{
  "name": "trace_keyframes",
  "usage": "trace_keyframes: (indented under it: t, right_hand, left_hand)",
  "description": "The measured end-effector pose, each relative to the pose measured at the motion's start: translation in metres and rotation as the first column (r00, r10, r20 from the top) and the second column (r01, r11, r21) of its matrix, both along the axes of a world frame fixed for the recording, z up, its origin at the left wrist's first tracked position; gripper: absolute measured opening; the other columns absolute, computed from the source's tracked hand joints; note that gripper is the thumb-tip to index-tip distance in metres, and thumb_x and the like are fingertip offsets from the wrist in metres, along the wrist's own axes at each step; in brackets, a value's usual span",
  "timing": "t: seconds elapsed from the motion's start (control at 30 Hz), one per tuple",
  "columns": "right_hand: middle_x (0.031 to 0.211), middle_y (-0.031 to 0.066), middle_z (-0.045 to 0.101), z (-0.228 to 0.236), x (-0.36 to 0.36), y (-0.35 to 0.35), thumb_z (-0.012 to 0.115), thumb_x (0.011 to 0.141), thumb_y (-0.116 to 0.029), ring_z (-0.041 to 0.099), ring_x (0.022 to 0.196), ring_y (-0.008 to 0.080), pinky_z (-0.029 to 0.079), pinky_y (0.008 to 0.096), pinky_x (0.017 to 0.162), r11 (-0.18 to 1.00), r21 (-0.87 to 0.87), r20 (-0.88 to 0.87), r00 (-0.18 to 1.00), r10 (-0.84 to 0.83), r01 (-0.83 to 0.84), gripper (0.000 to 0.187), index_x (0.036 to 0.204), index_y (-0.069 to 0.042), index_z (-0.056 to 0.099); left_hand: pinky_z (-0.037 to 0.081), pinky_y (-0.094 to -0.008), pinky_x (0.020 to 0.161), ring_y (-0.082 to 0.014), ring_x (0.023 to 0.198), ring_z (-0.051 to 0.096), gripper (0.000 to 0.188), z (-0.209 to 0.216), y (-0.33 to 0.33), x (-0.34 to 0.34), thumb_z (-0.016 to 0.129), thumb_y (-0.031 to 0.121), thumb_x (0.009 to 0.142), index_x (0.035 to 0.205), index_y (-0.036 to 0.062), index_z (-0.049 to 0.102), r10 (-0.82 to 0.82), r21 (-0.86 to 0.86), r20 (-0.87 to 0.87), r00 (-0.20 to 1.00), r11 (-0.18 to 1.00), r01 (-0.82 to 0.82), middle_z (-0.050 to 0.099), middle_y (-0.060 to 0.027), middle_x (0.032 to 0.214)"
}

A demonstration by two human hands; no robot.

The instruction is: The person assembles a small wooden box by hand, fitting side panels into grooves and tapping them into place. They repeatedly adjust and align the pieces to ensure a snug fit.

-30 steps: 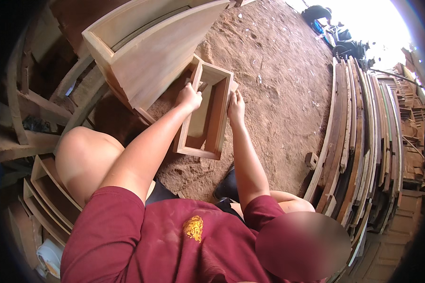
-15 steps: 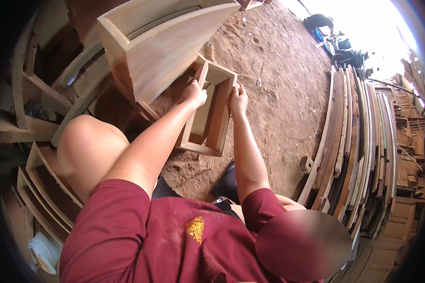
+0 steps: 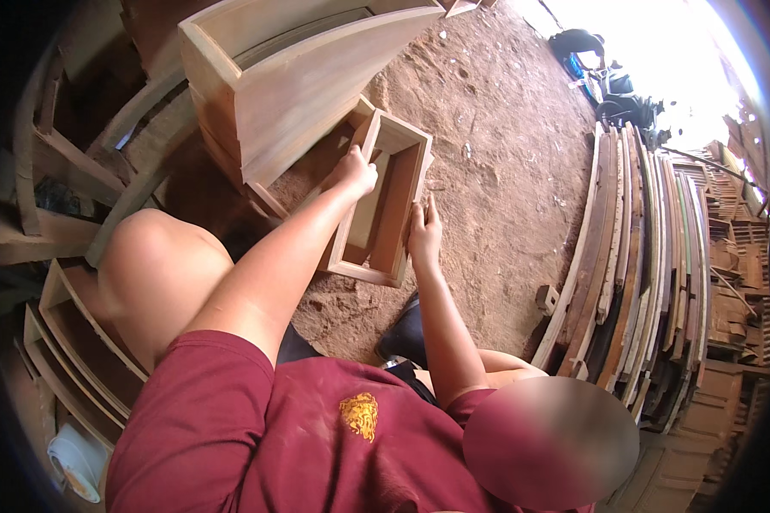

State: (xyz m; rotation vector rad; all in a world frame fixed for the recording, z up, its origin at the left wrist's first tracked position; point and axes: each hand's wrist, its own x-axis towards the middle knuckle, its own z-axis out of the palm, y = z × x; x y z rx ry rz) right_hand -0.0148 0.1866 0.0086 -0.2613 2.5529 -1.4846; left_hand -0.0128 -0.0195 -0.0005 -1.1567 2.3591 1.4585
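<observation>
A small wooden drawer (image 3: pixel 405 197), open-topped and rectangular, is tilted in front of me above the dirt floor. My left hand (image 3: pixel 356 173) is closed over the top edge of its left wall, with the fingers reaching inside. Against the outer face of the right wall lies my right hand (image 3: pixel 425 229), its fingers stretched toward the far end and not wrapped round the wood. Just beyond and to the left stands a larger pale wooden cabinet (image 3: pixel 304 107), its upper side open. The drawer's underside is hidden.
Long wooden boards (image 3: pixel 637 265) are stacked on the right, with a small wood block (image 3: pixel 547 297) beside them. More drawers (image 3: pixel 81 342) and a white container (image 3: pixel 74 462) are at lower left. Curved timber pieces (image 3: pixel 150 175) crowd the left. Dirt floor (image 3: pixel 496 188) stretches ahead.
My right hand has slid nearer to me along the drawer's right wall, and its fingers have straightened. My left hand keeps its grip; the drawer has barely shifted.
</observation>
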Motion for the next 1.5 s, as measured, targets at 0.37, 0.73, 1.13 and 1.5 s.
trace_keyframes:
  t: [0.37, 0.73, 1.13, 1.5]
  right_hand:
    - [0.124, 0.0210, 0.065, 0.006, 0.092, 0.049, 0.053, 0.104, -0.026, 0.064, 0.104, 0.0222, 0.049, 0.0324, 0.092, 0.996, 0.082, 0.035, 0.999, -0.022, 0.019, 0.060, 0.154, 0.001, 0.034]
    - [0.099, 0.0116, 0.068, -0.047, -0.073, 0.010, 0.052, 0.105, -0.030, 0.058, 0.068, 0.0122, 0.048, 0.0277, 0.060, 0.996, 0.044, -0.180, 0.981, -0.070, 0.079, 0.056, 0.148, 0.005, 0.042]
    - [0.093, 0.0105, 0.068, -0.081, -0.237, -0.053, 0.054, 0.104, -0.029, 0.061, 0.081, 0.0200, 0.051, 0.0399, 0.073, 0.987, 0.069, -0.165, 0.978, -0.130, 0.143, 0.034, 0.116, 0.000, 0.064]
    - [0.144, 0.0206, 0.054, -0.029, -0.071, -0.008, 0.054, 0.105, -0.028, 0.055, 0.127, 0.0223, 0.043, 0.0320, 0.106, 0.985, -0.164, 0.108, 0.993, -0.041, 0.058, 0.057, 0.148, 0.006, 0.041]
  left_hand:
    - [0.044, -0.0494, 0.110, -0.0376, 0.131, 0.054, 0.066, 0.040, 0.004, 0.014, 0.061, 0.030, 0.095, 0.149, 0.0011, 0.036, -0.054, 0.106, -0.034, 0.998, 0.993, 0.057, 0.055, -0.0247, 0.142]
    - [0.046, -0.0504, 0.107, -0.0399, 0.126, 0.058, 0.066, 0.026, 0.014, 0.003, 0.064, 0.030, 0.094, 0.148, 0.0015, 0.038, -0.031, 0.051, -0.095, 0.995, 0.998, 0.036, 0.059, -0.0268, 0.136]
    - [0.049, -0.0484, 0.103, -0.0407, 0.121, 0.061, 0.062, 0.003, 0.015, -0.003, 0.067, 0.030, 0.092, 0.140, -0.0025, 0.045, 0.013, -0.027, -0.154, 0.988, 0.999, -0.017, 0.062, -0.0270, 0.130]
    - [0.047, -0.0443, 0.107, -0.0384, 0.126, 0.058, 0.060, 0.007, 0.007, -0.002, 0.068, 0.026, 0.090, 0.136, -0.0039, 0.047, -0.035, -0.030, -0.155, 0.987, 0.999, 0.031, 0.058, -0.0284, 0.136]
